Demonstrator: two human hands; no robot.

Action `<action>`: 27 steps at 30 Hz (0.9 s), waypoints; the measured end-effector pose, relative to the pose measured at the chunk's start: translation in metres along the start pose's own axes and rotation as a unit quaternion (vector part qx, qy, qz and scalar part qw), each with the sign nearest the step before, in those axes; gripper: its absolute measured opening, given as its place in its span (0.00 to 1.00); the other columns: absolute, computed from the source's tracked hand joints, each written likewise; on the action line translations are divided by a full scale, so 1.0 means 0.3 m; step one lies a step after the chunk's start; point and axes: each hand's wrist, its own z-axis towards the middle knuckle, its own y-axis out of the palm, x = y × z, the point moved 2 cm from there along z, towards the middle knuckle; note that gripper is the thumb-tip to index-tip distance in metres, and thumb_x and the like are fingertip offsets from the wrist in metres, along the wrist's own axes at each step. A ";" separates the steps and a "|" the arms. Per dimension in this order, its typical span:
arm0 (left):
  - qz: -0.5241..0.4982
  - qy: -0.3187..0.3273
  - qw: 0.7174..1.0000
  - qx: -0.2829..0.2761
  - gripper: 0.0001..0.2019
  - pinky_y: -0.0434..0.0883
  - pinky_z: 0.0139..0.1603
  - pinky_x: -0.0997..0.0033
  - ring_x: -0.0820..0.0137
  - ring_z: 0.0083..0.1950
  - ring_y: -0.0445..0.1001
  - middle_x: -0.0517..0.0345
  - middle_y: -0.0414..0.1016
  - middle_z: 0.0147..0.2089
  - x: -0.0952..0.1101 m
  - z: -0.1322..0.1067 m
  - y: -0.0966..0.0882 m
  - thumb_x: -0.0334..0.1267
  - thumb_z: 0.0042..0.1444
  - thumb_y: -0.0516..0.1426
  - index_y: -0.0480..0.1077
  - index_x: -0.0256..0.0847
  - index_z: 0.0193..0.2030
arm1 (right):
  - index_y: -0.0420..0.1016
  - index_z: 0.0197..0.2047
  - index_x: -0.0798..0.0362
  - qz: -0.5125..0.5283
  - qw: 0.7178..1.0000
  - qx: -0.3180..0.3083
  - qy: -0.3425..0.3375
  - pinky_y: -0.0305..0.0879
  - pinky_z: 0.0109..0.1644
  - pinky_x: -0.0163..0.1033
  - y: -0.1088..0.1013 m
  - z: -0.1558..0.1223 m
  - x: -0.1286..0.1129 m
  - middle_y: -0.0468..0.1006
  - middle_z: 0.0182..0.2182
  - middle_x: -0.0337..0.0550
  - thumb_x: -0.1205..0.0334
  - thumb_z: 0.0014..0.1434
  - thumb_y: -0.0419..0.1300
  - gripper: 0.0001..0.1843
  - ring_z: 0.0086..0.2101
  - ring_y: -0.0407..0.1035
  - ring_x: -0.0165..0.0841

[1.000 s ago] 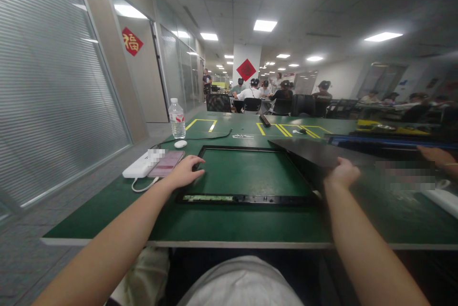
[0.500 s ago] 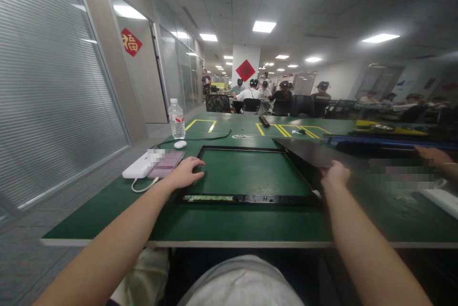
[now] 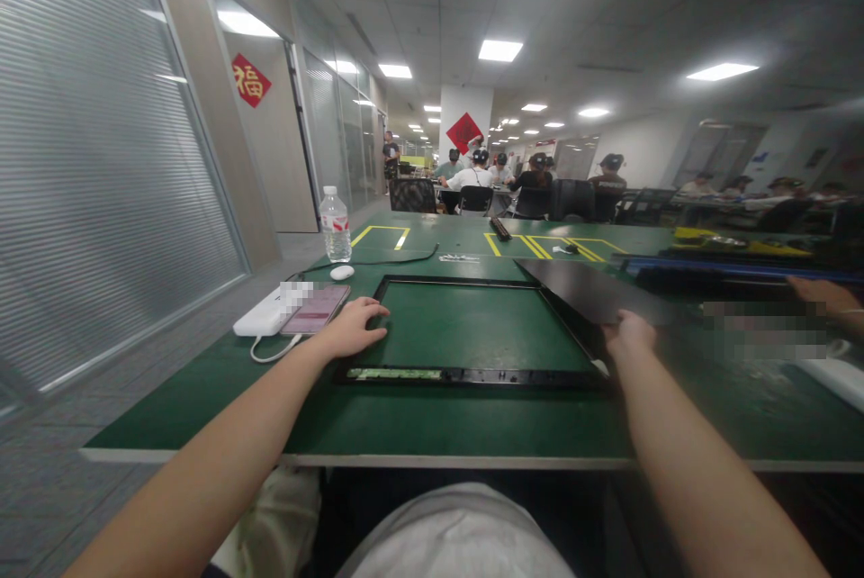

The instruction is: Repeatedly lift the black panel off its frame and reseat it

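Here the right hand [image 3: 631, 335] holds a dark panel [image 3: 577, 288].

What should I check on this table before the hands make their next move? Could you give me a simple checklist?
1. Left hand at the left side of the black frame: ok.
2. Right hand gripping the dark panel: ok, it holds the edge nearest the wearer.
3. Panel clear of the frame: cannot tell; it overlaps the frame's right side in this view, but contact is unclear.
4. Bottle upright and apart from both hands: ok.
5. Phone clear of the left wrist: cannot tell; they look very close.
6. Other person's hand apart from the right hand: ok, it is farther right.
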 end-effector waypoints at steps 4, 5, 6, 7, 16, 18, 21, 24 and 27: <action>0.012 0.000 1.000 -0.008 0.25 0.64 0.69 0.47 0.46 0.65 0.70 0.38 0.72 0.63 0.001 -0.001 0.001 0.49 0.51 0.59 0.79 0.39 0.53 | 0.69 0.39 0.52 0.004 1.000 -0.014 0.019 0.81 0.38 0.42 -0.005 0.014 0.016 0.75 0.35 0.37 0.78 0.51 0.59 0.14 0.30 0.74 0.30; 0.016 0.000 1.000 -0.011 0.26 0.64 0.69 0.47 0.46 0.65 0.70 0.38 0.72 0.63 0.001 -0.001 0.002 0.49 0.51 0.58 0.79 0.39 0.54 | 0.69 0.40 0.52 0.007 0.999 -0.020 0.023 0.81 0.38 0.43 -0.004 0.015 0.018 0.76 0.34 0.37 0.78 0.51 0.59 0.15 0.30 0.74 0.30; 0.019 0.001 1.000 -0.013 0.26 0.64 0.69 0.47 0.46 0.65 0.70 0.38 0.71 0.63 0.001 -0.001 0.003 0.49 0.52 0.58 0.79 0.38 0.54 | 0.70 0.40 0.52 0.010 0.999 -0.026 0.028 0.81 0.39 0.43 -0.003 0.015 0.019 0.76 0.34 0.37 0.78 0.51 0.59 0.15 0.30 0.74 0.30; 0.022 0.002 1.000 -0.014 0.26 0.63 0.69 0.47 0.46 0.65 0.70 0.38 0.71 0.64 0.000 -0.001 0.004 0.49 0.52 0.58 0.78 0.38 0.54 | 0.70 0.41 0.52 0.014 0.999 -0.029 0.032 0.81 0.39 0.43 -0.002 0.014 0.019 0.76 0.34 0.37 0.79 0.51 0.59 0.16 0.30 0.74 0.30; 0.047 0.005 0.998 -0.029 0.26 0.63 0.70 0.49 0.48 0.67 0.68 0.40 0.70 0.65 0.000 -0.002 0.006 0.49 0.53 0.57 0.78 0.40 0.56 | 0.71 0.45 0.54 0.009 0.994 -0.045 0.098 0.79 0.33 0.33 0.003 -0.011 0.007 0.78 0.36 0.41 0.80 0.59 0.53 0.16 0.27 0.73 0.27; 0.052 0.005 0.998 -0.033 0.27 0.62 0.70 0.50 0.48 0.68 0.67 0.39 0.69 0.66 0.001 -0.003 0.006 0.49 0.54 0.57 0.77 0.39 0.57 | 0.71 0.47 0.54 0.008 0.994 -0.043 0.101 0.79 0.34 0.33 0.002 -0.011 0.005 0.78 0.37 0.41 0.80 0.59 0.54 0.16 0.28 0.73 0.27; 0.052 0.006 0.998 -0.033 0.26 0.62 0.70 0.49 0.48 0.67 0.67 0.39 0.69 0.65 0.001 -0.004 0.006 0.49 0.54 0.57 0.78 0.39 0.56 | 0.71 0.48 0.54 0.007 0.993 -0.044 0.107 0.80 0.37 0.37 -0.001 -0.003 0.007 0.78 0.37 0.42 0.79 0.59 0.54 0.17 0.28 0.73 0.28; 0.034 0.004 0.999 -0.021 0.24 0.63 0.69 0.48 0.48 0.66 0.69 0.41 0.71 0.64 -0.002 -0.003 0.005 0.49 0.52 0.58 0.78 0.41 0.54 | 0.71 0.49 0.54 0.007 0.993 -0.059 0.103 0.80 0.39 0.39 -0.001 0.009 0.010 0.78 0.38 0.42 0.80 0.59 0.54 0.18 0.28 0.73 0.28; 0.016 0.008 1.000 -0.010 0.23 0.64 0.69 0.49 0.48 0.65 0.70 0.41 0.73 0.62 -0.005 -0.001 0.004 0.47 0.52 0.58 0.79 0.41 0.52 | 0.70 0.50 0.53 0.009 0.993 -0.077 0.093 0.81 0.39 0.42 -0.001 0.017 0.013 0.78 0.38 0.40 0.79 0.57 0.55 0.19 0.28 0.74 0.29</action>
